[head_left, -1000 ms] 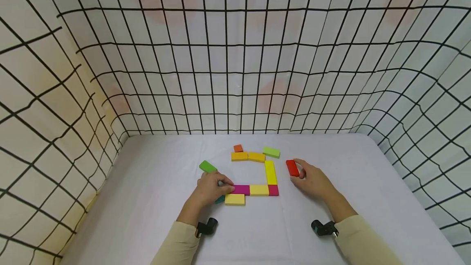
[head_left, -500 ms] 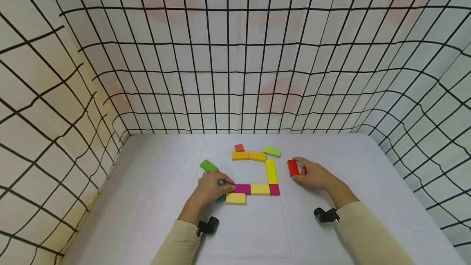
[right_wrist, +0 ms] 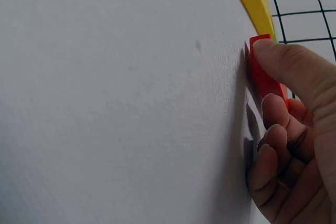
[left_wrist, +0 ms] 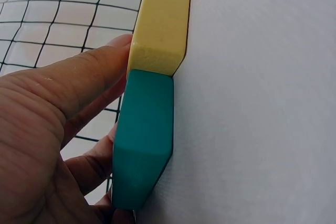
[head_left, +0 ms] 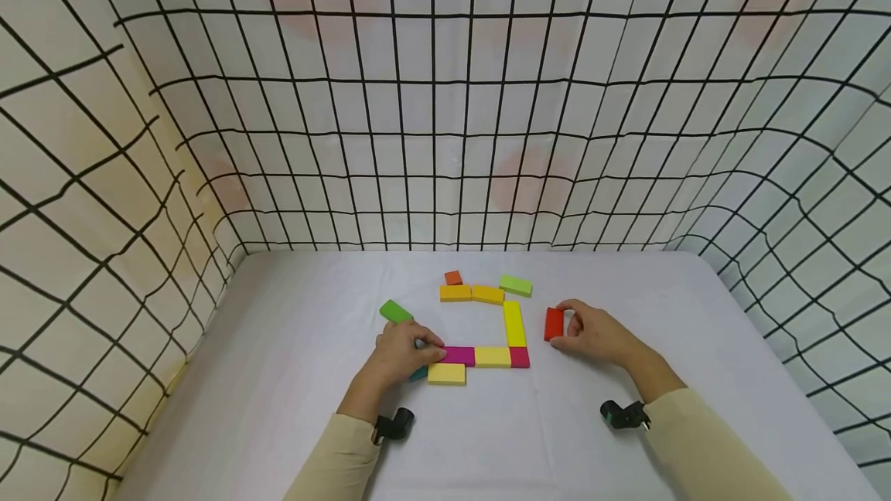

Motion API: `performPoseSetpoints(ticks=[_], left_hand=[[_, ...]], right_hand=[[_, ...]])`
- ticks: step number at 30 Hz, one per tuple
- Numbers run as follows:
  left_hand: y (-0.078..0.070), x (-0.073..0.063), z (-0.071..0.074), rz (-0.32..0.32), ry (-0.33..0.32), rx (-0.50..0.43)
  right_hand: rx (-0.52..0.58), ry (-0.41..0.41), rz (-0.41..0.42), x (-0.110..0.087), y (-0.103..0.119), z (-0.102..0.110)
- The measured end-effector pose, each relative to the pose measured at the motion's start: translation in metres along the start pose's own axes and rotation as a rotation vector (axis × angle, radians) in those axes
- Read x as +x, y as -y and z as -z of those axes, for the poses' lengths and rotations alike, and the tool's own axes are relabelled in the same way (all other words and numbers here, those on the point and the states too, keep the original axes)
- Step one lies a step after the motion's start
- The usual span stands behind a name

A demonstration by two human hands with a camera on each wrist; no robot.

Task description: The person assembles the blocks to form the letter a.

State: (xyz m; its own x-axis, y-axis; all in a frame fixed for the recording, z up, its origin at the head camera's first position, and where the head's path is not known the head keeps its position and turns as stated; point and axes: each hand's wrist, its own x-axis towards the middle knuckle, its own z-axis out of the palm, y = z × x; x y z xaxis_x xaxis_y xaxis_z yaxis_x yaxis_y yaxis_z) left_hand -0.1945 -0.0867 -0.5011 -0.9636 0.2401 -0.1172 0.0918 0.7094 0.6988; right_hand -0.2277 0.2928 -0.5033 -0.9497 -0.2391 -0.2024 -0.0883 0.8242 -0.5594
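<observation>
Thumb and fingertips of my right hand (head_left: 588,333) pinch a red block (head_left: 554,324) by its two ends, to the right of the bright yellow block (head_left: 514,324). In the right wrist view the thumb lies over the red block's near end. My left hand (head_left: 402,350) grips the left end of a magenta block (head_left: 460,356) between thumb and finger. That hand hides part of a teal block (left_wrist: 144,124) and of a green block (head_left: 395,311). A pale yellow block (head_left: 446,374) lies along the magenta block's near side, its corner meeting the teal one.
To the magenta block's right, another pale yellow block (head_left: 493,357) and a crimson block (head_left: 519,357) continue the row. Two orange-yellow blocks (head_left: 455,293), an orange block (head_left: 453,277) and a lime block (head_left: 516,285) lie farther back. Black wire grid (head_left: 445,138) stands around the white table (head_left: 313,292).
My right hand has turned the red block from a slant to nearly straight and drawn it slightly nearer. My left hand has stayed at the magenta block.
</observation>
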Motion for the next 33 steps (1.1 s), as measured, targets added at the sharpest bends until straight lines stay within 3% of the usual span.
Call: performPoseSetpoints(ticks=[9, 21, 33], left_hand=[[-0.001, -0.001, 0.000, 0.016, 0.004, 0.002], [-0.002, 0.000, 0.000, 0.002, 0.004, 0.000], [-0.002, 0.000, 0.001, 0.003, 0.003, 0.000]], right_hand=[[-0.015, -0.020, 0.069, -0.017, 0.016, -0.002], [0.009, 0.064, 0.152, -0.044, 0.044, -0.017], [-0.141, 0.138, 0.206, -0.069, 0.060, -0.037]])
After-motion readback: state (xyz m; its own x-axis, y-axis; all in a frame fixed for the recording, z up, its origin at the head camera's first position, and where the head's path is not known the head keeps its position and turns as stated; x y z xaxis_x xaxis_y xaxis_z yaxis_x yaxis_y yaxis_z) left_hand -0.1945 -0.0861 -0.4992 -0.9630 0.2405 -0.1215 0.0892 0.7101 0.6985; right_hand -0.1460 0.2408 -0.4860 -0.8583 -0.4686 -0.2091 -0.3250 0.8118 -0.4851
